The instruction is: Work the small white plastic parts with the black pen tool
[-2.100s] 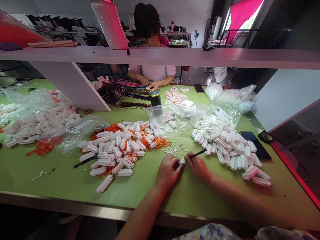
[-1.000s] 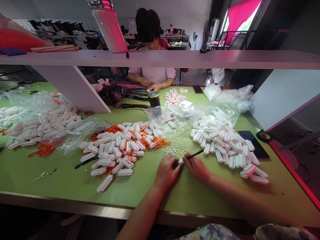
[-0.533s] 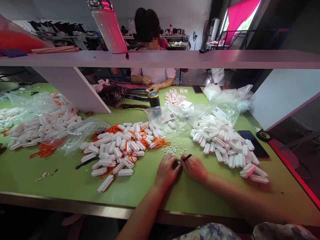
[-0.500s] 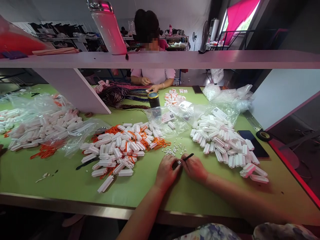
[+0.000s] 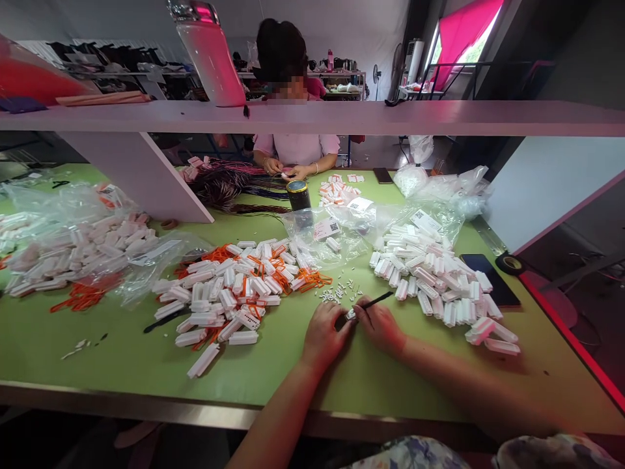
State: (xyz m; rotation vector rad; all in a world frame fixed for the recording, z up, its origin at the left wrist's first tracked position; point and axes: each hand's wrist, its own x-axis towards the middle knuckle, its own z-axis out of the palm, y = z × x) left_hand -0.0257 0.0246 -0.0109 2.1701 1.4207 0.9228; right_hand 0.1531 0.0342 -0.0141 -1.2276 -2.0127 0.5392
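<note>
My left hand (image 5: 324,332) is closed on a small white plastic connector housing (image 5: 350,314), mostly hidden by the fingers. Meeting it from the right, my right hand (image 5: 381,326) pinches a thin black stick-like tool (image 5: 377,300) that slants up and rightward. The tool's lower end is hidden at the housing. Just beyond my fingers lie many tiny white pins (image 5: 336,293), scattered loose. A heap of white connector housings mixed with orange clips (image 5: 229,286) lies to the left. Another heap of white housings (image 5: 439,277) is on the right.
A shelf (image 5: 342,118) spans the table, carrying a pink-white bottle (image 5: 212,58). Beyond my hands stand a black can (image 5: 299,198) and clear plastic bags (image 5: 322,244). A dark tablet-like slab (image 5: 502,293) and black tape roll (image 5: 509,263) lie right. A co-worker (image 5: 295,150) sits opposite.
The black tool in my right hand has swung lower, and more of its length shows to the right. The camera view has shifted slightly. Across the table, the co-worker's hands have moved closer together.
</note>
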